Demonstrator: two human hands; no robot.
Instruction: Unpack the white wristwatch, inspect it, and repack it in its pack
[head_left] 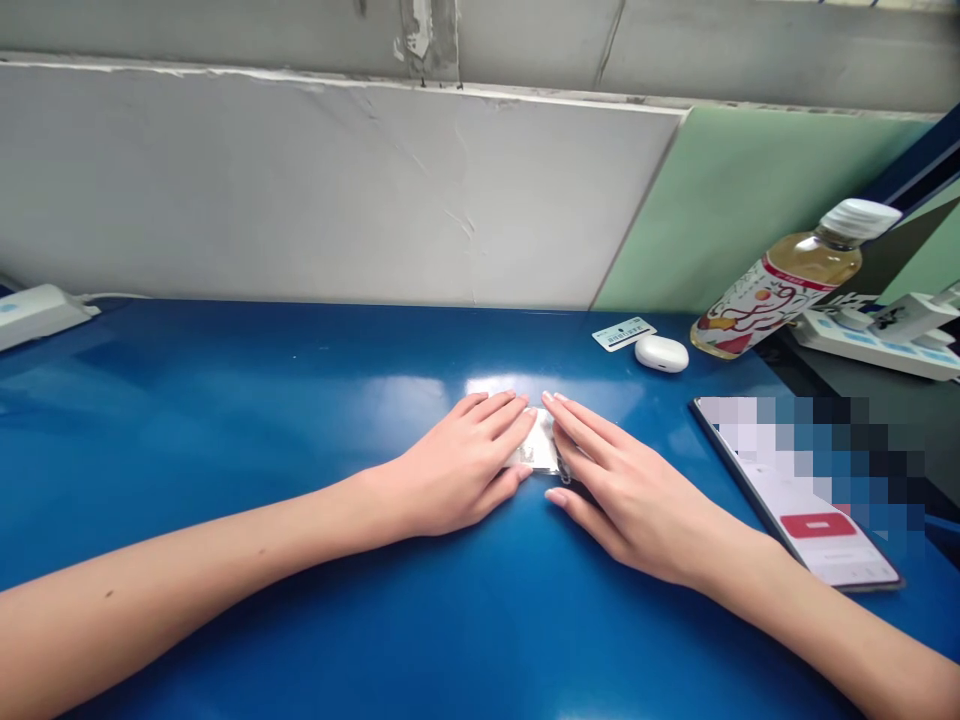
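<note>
A small clear plastic packet (539, 450) with something pale inside lies on the blue table (225, 420), near the middle. My left hand (465, 465) lies flat on its left side, fingers stretched out and together. My right hand (615, 480) lies flat on its right side, fingers extended, their tips meeting the left hand's over the packet. Both hands cover most of the packet; only a narrow strip shows between them.
A phone (795, 490) with a lit screen lies at the right. Behind it are a white earbud case (661, 353), a small barcode card (623, 333), a tea bottle (780, 285) and a power strip (877, 335). Another white device (34, 312) sits far left.
</note>
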